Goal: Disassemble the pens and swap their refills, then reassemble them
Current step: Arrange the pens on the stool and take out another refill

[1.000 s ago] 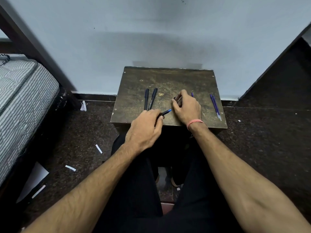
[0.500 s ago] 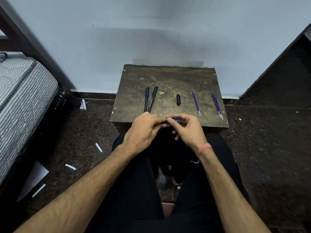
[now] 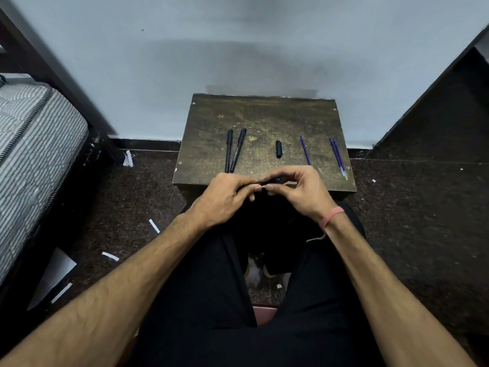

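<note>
At the near edge of the small dark surface (image 3: pixel 211 144), both hands meet over the person's lap and close on one dark pen (image 3: pixel 275 180). The left hand (image 3: pixel 227 198) wraps its fingers around the pen's left end, while the right hand (image 3: pixel 301 189) pinches the other end between thumb and fingertips; most of the pen is hidden between them. On the surface beyond, two dark pens (image 3: pixel 234 151) lie side by side at the left, nearly touching at their near ends. A short black cap (image 3: pixel 279 149) rests alone near the middle. To its right lies a single blue refill (image 3: pixel 305 150), and farther right a pair of blue refills (image 3: pixel 338 157) lie close together near the edge. A pink thread band (image 3: pixel 330 219) circles the right wrist.
</note>
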